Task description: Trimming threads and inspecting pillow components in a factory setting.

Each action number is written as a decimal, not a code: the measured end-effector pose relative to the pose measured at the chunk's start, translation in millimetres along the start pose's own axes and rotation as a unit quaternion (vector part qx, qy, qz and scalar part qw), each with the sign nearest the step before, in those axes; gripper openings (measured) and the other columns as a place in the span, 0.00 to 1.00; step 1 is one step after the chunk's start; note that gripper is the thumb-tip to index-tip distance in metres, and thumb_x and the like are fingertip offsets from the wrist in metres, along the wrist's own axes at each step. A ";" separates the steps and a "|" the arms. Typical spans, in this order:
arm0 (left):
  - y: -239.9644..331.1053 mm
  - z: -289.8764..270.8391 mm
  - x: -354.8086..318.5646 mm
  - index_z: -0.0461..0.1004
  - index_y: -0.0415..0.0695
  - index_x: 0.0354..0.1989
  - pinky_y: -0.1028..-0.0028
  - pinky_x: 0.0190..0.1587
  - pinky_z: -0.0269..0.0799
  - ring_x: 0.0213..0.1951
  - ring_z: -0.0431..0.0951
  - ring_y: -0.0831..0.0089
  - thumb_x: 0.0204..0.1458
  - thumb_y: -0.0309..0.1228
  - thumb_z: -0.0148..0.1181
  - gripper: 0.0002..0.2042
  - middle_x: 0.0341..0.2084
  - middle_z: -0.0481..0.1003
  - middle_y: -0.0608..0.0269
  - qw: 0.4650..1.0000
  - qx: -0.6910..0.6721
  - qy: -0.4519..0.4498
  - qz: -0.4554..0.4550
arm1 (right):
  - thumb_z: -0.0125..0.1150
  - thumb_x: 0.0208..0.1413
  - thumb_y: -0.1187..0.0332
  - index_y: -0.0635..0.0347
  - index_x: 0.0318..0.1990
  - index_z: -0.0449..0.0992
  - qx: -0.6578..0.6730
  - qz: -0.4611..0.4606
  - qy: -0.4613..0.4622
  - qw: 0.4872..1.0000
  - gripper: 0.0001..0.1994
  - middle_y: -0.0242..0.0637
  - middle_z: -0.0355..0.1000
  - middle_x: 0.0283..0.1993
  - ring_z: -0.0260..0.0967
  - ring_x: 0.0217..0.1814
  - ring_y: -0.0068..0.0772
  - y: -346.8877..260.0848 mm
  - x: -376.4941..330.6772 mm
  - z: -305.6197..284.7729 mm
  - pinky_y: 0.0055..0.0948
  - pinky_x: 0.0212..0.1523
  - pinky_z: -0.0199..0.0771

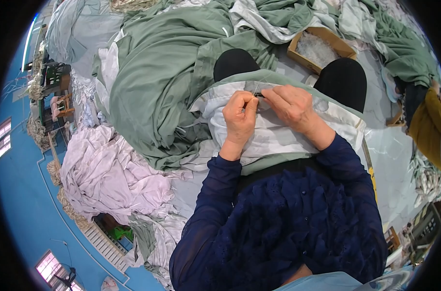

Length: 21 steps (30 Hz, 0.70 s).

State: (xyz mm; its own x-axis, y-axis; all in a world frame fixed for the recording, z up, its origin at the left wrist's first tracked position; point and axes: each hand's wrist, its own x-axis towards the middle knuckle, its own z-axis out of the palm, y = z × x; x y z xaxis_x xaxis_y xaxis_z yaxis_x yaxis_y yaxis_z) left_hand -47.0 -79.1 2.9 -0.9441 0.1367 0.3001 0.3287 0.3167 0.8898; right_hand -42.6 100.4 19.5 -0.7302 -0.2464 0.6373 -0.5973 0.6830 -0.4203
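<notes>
White and green cloth [278, 138] lies spread across my lap. Above its far part my two hands meet, fingertips close together. My left hand [241, 119] is closed, thumb pressed to the bent fingers; what it pinches is too small to tell. My right hand [292, 107] is closed too, with its fingers around a small, thin dark tool [259, 95] whose tip points at the left thumb. The tool's kind cannot be made out, and most of it is hidden by the fingers.
A large heap of green cloth [157, 82] lies ahead to the left, with pale lilac cloth [113, 169] nearer. An open cardboard box [303, 61] of clear, thin plastic pieces stands beyond my knees. At the far right is a person in a mustard garment [428, 126].
</notes>
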 end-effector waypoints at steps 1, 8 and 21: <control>-0.4 0.1 -0.1 0.71 0.38 0.29 0.74 0.27 0.67 0.24 0.71 0.70 0.50 0.18 0.62 0.05 0.25 0.74 0.59 1.000 0.002 0.001 0.002 | 0.71 0.39 0.73 0.58 0.38 0.79 0.000 -0.003 -0.001 1.000 0.15 0.31 0.73 0.29 0.71 0.26 0.31 0.5 0.1 0.2 0.29 0.24 0.68; -1.7 0.3 -0.9 0.71 0.38 0.28 0.79 0.26 0.65 0.24 0.71 0.78 0.54 0.21 0.61 0.05 0.24 0.73 0.63 1.000 -0.001 0.002 0.003 | 0.71 0.40 0.72 0.58 0.38 0.79 0.013 0.009 -0.008 1.000 0.15 0.32 0.72 0.29 0.71 0.26 0.34 5.2 -2.5 2.4 0.28 0.24 0.69; 0.2 1.3 -0.1 0.72 0.38 0.28 0.75 0.27 0.66 0.24 0.70 0.71 0.52 0.21 0.63 0.05 0.25 0.73 0.60 1.000 -0.014 -0.009 -0.011 | 0.64 0.53 0.73 0.62 0.53 0.74 0.498 0.449 -0.088 0.736 0.18 0.21 0.70 0.33 0.61 0.31 0.10 14.7 1.9 3.5 0.15 0.33 0.62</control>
State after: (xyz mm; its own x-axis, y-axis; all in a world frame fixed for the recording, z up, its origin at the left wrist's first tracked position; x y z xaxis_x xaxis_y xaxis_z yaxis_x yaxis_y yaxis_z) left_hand -46.8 -77.9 2.5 -0.9503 0.1471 0.2745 0.3069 0.2933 0.9054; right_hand -54.0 107.6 12.3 -0.9584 -0.1482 -0.2439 0.2703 -0.1972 -0.9424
